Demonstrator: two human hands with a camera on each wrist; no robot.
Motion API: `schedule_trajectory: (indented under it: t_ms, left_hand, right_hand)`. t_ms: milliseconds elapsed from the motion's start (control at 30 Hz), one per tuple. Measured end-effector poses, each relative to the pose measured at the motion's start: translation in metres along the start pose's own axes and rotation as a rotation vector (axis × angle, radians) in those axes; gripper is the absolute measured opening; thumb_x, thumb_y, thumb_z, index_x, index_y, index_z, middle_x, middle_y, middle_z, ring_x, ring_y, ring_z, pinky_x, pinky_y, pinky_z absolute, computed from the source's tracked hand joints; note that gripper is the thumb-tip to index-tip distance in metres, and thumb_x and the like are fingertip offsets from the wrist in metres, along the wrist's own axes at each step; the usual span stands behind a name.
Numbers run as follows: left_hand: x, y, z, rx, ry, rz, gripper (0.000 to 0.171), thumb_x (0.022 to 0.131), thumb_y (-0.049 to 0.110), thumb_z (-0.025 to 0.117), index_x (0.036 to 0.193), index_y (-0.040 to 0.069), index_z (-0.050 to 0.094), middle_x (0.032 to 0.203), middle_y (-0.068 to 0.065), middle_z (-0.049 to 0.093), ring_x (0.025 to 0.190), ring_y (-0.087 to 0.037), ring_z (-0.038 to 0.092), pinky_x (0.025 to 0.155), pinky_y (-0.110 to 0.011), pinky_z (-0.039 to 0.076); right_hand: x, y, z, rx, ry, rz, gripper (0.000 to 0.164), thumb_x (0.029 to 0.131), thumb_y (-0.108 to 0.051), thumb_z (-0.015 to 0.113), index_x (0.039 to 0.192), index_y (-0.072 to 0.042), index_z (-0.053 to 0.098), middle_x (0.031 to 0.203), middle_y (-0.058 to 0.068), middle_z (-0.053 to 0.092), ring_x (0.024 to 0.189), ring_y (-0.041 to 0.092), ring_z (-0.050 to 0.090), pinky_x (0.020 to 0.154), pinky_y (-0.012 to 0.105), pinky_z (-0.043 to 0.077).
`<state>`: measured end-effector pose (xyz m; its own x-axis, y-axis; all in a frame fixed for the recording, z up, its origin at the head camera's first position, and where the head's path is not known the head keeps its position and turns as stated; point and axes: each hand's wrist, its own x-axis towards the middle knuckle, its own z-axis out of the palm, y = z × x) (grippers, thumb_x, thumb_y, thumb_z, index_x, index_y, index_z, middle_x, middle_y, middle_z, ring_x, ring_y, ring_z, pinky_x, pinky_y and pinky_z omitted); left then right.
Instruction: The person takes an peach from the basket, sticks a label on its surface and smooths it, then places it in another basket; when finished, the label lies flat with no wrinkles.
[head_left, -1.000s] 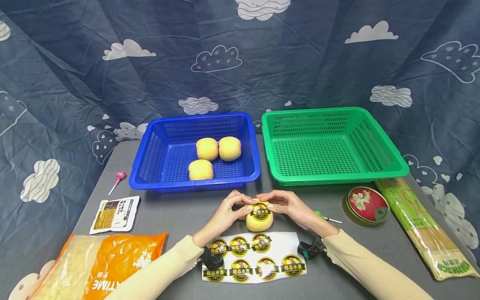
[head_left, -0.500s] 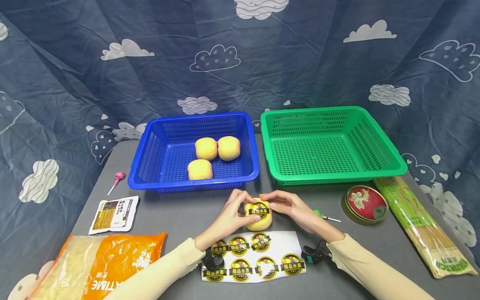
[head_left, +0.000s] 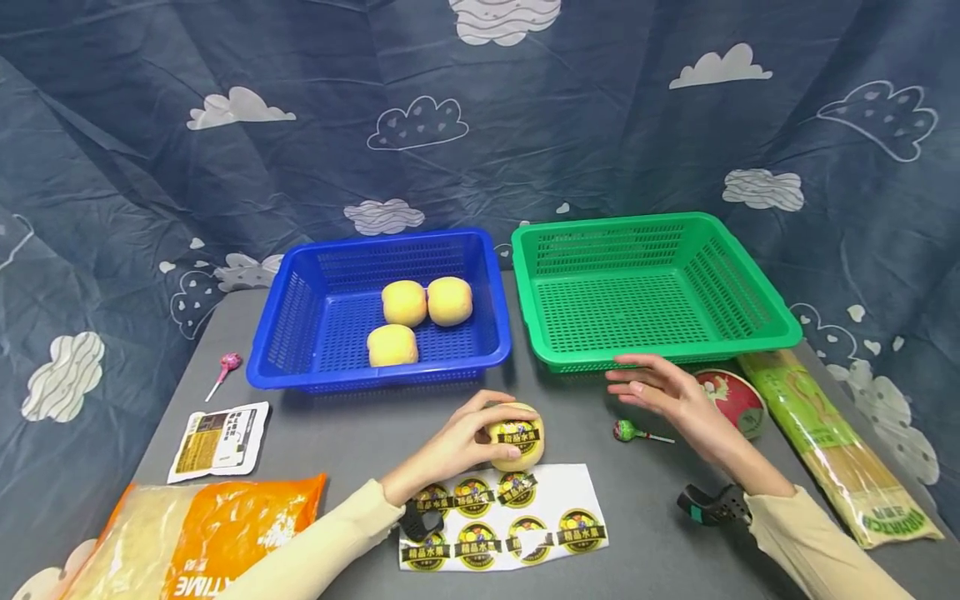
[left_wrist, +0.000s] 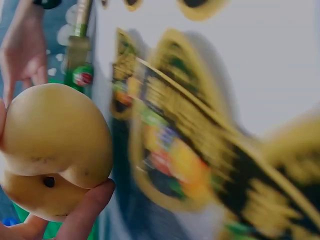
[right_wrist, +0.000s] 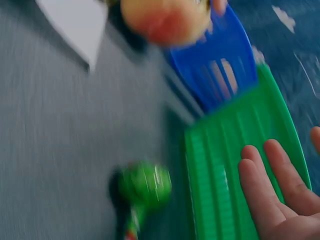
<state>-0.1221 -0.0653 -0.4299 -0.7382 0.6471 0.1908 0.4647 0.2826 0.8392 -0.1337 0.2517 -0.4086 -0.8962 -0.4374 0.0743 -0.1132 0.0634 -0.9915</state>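
Observation:
My left hand (head_left: 453, 437) grips a yellow peach (head_left: 529, 457) between thumb and fingers, just behind the sticker sheet (head_left: 566, 489). A round black-and-gold fruit label (head_left: 519, 435) sits on the peach's side facing me. In the left wrist view the peach (left_wrist: 60, 130) shows its cleft and a dark stem hollow, with a finger (left_wrist: 90, 207) against it. My right hand (head_left: 678, 404) hovers off to the right with fingers spread and nothing in them, near a green lollipop (head_left: 624, 430). The white sheet carries several more round labels.
A blue basket (head_left: 378, 377) with 3 peaches (head_left: 392, 346) stands back left. The green basket (head_left: 667, 350) is beside it. A round red tin (head_left: 738, 404) and a noodle packet (head_left: 832, 450) lie right; a pink lollipop (head_left: 230, 361), white pouch (head_left: 220, 442) and orange bag (head_left: 217, 525) left.
My right hand has let go of the peach and moved right, toward the tin. My left hand keeps its grip on the peach. The head view has shifted slightly.

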Motion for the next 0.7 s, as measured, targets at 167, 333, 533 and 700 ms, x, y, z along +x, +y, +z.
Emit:
schedule_trajectory:
  t_ms: [167,333,533,700]
  left_hand:
    - [0.012,0.026,-0.005,-0.073,0.061,0.004,0.042,0.076,0.017,0.072,0.117,0.015,0.061,0.127,-0.003,0.043,0.112,-0.017,0.043,0.076,-0.026,0.045]
    - [0.034,0.061,-0.009,-0.206,0.141,0.025,0.047,0.068,0.007,0.077,0.113,0.008,0.061,0.121,-0.007,0.044,0.110,-0.016,0.041,0.075,-0.026,0.049]
    - [0.077,0.060,-0.014,-0.107,0.256,0.072,0.047,0.067,0.021,0.080,0.111,0.021,0.064,0.114,0.005,0.045,0.106,-0.006,0.039,0.086,-0.026,0.040]
    - [0.115,0.053,-0.023,-0.063,0.250,0.088,0.047,0.069,0.022,0.079,0.113,0.020,0.064,0.113,0.005,0.046,0.105,-0.003,0.039,0.089,-0.024,0.035]
  right_hand:
    - [-0.009,0.005,-0.028,0.034,0.089,-0.016,0.041,0.096,-0.005,0.040,0.136,-0.002,0.032,0.121,0.016,0.052,0.105,0.033,0.054,0.085,0.033,0.045]
    - [-0.010,0.011,-0.040,0.030,0.182,-0.001,0.039,0.096,-0.010,0.042,0.134,-0.004,0.035,0.113,0.013,0.058,0.100,0.025,0.058,0.082,0.032,0.047]
    - [0.000,0.044,-0.053,0.092,0.245,-0.047,0.040,0.094,-0.015,0.049,0.129,-0.001,0.038,0.100,0.024,0.059,0.098,0.035,0.057,0.080,0.038,0.048]
    - [0.006,0.073,-0.064,0.097,0.311,-0.032,0.057,0.088,-0.030,0.057,0.130,0.002,0.034,0.099,0.021,0.061,0.097,0.038,0.056,0.078,0.041,0.048]
